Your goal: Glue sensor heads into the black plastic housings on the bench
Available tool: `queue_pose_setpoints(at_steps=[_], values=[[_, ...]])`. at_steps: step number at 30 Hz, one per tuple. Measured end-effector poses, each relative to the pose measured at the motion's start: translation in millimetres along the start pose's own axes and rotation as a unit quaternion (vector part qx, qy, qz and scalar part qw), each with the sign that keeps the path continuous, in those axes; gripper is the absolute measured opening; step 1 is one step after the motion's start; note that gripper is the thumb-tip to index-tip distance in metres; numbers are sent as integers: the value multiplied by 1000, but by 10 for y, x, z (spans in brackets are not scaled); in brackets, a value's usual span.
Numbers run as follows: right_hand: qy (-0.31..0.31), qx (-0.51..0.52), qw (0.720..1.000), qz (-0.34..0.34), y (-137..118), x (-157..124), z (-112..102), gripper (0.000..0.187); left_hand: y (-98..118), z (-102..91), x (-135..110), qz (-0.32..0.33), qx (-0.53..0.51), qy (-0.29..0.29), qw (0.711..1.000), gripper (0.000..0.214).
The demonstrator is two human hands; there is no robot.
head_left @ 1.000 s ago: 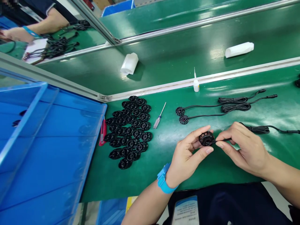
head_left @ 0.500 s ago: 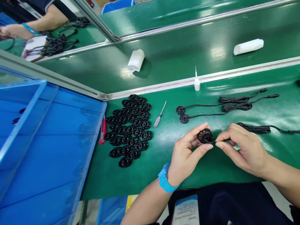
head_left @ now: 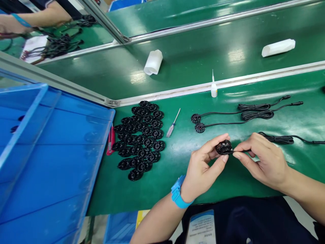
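Between thumb and fingers, my left hand [head_left: 204, 166] grips a round black slotted plastic part [head_left: 223, 147]. My right hand [head_left: 262, 161] pinches a black cable [head_left: 242, 151] close beside that part, and the cable's end meets the part's lower edge; whether it is fixed inside is hidden. The cable's bundled length [head_left: 276, 138] lies on the green bench behind my right hand. Farther back rest two coiled cables [head_left: 257, 115], each joined to a round black disc [head_left: 200, 127]. Many similar round black parts [head_left: 142, 139] are grouped to the left.
A screwdriver [head_left: 173, 122] lies beside the grouped parts, near a red-handled tool [head_left: 111, 140]. A small white dropper bottle [head_left: 214, 89] stands by the metal rail. A blue bin [head_left: 50, 162] fills the left side. Beyond the frame, another person's arm [head_left: 43, 18] is near black cables [head_left: 58, 45].
The round black part has tilted slightly in my left hand, so its slotted side shows differently. My right hand still pinches the cable. At upper left, the other person's arm has shifted left.
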State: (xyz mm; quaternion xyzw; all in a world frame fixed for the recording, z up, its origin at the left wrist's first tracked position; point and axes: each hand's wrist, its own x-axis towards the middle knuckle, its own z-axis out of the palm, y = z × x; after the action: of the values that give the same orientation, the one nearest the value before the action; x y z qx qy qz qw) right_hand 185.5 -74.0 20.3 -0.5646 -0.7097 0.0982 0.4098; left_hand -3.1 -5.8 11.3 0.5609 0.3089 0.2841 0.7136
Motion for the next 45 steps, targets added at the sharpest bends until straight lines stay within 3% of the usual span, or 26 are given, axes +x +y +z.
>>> queue_pose_setpoints(at_steps=[9,24,32,45], values=[[13,-28,999,-20,16,-6,14,7,1,6,17,-25,-40,-7,999,50],[-22,-3,1000,8,-1,27,-5,9,-46,-8,16,50,20,15,998,46],[13,3,1000,5,-15,-24,62,6,-28,3,3,72,83,38,993,35],[50,16,998,-28,-29,-42,124,6,-52,21,-5,93,55,55,993,27]])
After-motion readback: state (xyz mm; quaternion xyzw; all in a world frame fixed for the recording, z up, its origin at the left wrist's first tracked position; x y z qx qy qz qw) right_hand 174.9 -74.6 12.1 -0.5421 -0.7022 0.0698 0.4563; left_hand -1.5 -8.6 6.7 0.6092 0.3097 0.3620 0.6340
